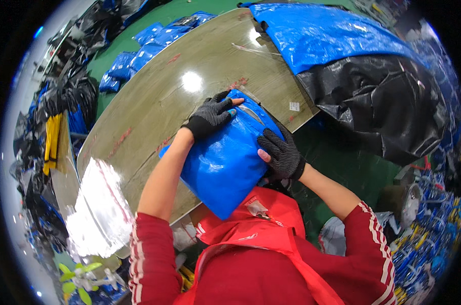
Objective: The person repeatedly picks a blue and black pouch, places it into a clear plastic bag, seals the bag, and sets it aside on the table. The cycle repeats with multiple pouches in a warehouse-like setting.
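Observation:
A shiny blue plastic bag (pixel 218 165) lies partly on the table and hangs over its near edge toward my red apron. Along its upper right side runs a pale strip or opening (pixel 252 113). My left hand (pixel 210 117), in a black dotted glove with bare fingertips showing, grips the bag near its top corner. At the right side my right hand (pixel 281 152), gloved the same way, holds the bag's edge, thumb on the front face. Some of the right fingers are hidden behind the material.
The brown table (pixel 154 96) curves around in front of me. A large blue-and-black sheet bundle (pixel 362 76) overhangs its right end. Blue packages (pixel 139 56) lie on the green floor beyond. A clear plastic sheet (pixel 101 208) glares at left; tangled blue and yellow straps (pixel 428 244) heap at right.

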Demonstrator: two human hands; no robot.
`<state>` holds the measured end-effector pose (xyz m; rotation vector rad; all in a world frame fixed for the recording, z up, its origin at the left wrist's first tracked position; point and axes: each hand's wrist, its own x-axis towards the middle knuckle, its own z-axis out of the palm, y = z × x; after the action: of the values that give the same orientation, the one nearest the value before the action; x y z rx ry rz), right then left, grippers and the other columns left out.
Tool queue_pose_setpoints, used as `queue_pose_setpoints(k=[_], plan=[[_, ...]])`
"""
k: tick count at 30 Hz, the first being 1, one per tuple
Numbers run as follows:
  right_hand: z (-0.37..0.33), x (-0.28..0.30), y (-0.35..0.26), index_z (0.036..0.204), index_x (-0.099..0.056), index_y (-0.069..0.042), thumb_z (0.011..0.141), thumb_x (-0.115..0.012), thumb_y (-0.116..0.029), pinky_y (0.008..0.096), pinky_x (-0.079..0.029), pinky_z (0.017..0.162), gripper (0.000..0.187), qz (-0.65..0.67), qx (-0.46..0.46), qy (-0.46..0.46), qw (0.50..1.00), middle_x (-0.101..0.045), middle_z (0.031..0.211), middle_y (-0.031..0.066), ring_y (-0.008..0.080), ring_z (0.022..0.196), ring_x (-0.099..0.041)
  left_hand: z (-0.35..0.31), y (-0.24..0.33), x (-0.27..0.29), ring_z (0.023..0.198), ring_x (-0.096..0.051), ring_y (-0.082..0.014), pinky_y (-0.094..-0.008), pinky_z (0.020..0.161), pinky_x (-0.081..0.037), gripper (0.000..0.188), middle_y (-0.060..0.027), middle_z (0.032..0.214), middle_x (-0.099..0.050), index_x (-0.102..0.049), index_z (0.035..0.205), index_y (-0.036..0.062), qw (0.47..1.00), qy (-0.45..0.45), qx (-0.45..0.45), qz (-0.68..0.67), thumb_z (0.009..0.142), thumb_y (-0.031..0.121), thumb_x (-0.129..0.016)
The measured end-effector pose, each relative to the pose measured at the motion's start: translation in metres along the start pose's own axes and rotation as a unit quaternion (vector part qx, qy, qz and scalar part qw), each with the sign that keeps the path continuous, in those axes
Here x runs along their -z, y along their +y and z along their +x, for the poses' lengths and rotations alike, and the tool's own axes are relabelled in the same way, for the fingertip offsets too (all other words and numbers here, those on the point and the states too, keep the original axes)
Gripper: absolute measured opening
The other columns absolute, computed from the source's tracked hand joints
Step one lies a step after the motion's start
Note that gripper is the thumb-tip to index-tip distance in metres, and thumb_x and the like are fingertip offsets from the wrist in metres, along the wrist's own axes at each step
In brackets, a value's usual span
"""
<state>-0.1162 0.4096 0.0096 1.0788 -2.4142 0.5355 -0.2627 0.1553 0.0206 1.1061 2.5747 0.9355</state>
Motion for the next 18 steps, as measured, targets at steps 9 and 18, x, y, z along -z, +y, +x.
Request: queue_pose_setpoints(k=[9,18], plan=[[0.001,0.019,0.015,0.115,-0.058,-0.008,0.088,-0.062,-0.023,0.0413,-0.044,0.09,0.031,0.353,-0.247,0.076,0.899,-0.062,0.112,0.0129,0.0258,0.103,-0.058,-0.155,0.038,-0.048,0.123,-0.047,-0.0265,-0.0392,0.105,-0.037,0.064,-0.0124,0.14,-0.046,-0.035,0.143,0.0029,0.778,0.214,0.126,-0.577,0.096,0.046,-0.044],[0.043,-0.029,0.016,0.138,-0.041,-0.003,0.083,-0.071,-0.03,0.0409,-0.047,0.095,0.068,0.629,-0.5,-0.187,0.566,-0.055,0.129,0.0144,0.0282,0.113,-0.056,-0.307,0.005,0.016,0.095,-0.064,-0.0318,-0.0402,0.084,-0.05,0.03,-0.016,0.107,-0.066,-0.065,0.108,0.0077,0.921,0.158,0.325,0.148,0.086,0.022,-0.051]])
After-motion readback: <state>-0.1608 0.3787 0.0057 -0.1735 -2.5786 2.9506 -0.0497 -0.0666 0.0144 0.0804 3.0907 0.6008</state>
